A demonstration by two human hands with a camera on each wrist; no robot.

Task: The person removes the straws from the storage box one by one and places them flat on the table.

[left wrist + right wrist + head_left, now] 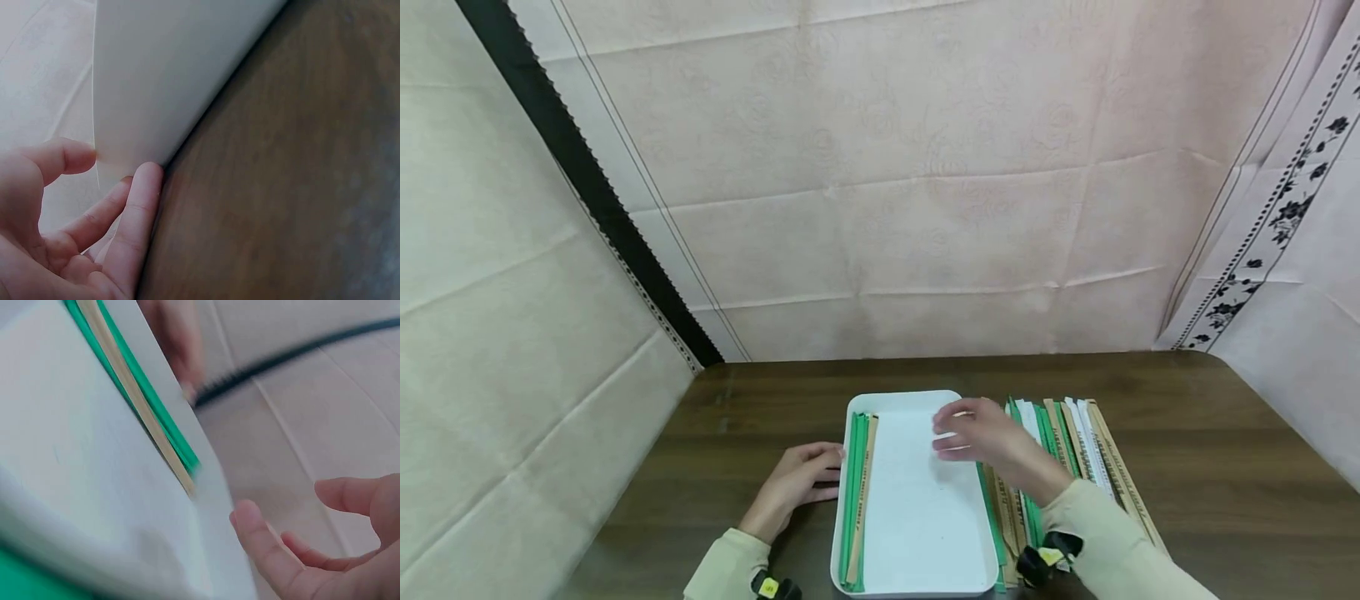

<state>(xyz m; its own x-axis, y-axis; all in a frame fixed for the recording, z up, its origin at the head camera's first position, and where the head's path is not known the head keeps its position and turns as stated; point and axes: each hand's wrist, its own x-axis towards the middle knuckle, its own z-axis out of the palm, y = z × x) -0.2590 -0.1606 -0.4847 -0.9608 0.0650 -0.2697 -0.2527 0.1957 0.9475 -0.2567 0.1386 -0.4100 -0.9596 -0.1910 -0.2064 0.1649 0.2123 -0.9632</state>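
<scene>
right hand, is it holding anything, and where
Nothing: the right hand hovers empty over the white tray. The left hand only touches the tray's left outer wall.

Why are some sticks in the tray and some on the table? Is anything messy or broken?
Nothing looks broken or spilled. A few wrapped sticks lie neatly along the white tray's left wall. The pile on the table is fanned out a bit unevenly, beside the right hand.
</scene>
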